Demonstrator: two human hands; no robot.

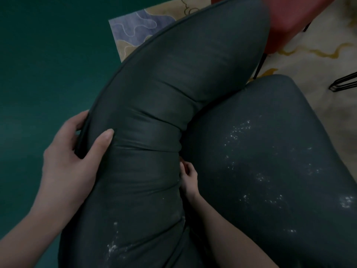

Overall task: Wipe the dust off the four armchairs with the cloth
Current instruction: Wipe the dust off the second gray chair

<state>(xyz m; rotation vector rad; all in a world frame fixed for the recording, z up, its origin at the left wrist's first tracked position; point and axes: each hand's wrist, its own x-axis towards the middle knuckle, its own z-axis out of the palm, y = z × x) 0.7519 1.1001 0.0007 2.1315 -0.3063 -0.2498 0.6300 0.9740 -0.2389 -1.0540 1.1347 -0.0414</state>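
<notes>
1. A dark green armchair (146,180) is seen from above, and most of the picture is filled by it.
2. Its fat, curved back (193,64) is bent from the top of the picture down to the bottom.
3. Its seat (270,151) is seen to the right of the back, and the 2 parts are pressed together along a deep crease.
4. The outer edge of the back is gripped by the left hand (71,157). The thumb (102,144) is laid on the front side, and the other fingers are curled round behind the rim.
5. The right hand (190,182) is pushed into the crease between the back and the seat. Its fingertips are hidden in there, so it cannot be told if the hand is closed or if anything is held in it.
6. White dust specks (237,130) are scattered over the seat, with more near its right edge.
7. A few more white specks are seen low on the back, near the bottom of the picture.
8. A red chair (289,20) is seen at the top right, just behind the end of the green back.
9. A pale rug (309,55) with wavy yellow lines is spread under the chairs.
10. A dark green floor (38,55) is seen on the left.
11. Thin black wire legs (343,82) are seen at the right edge.
</notes>
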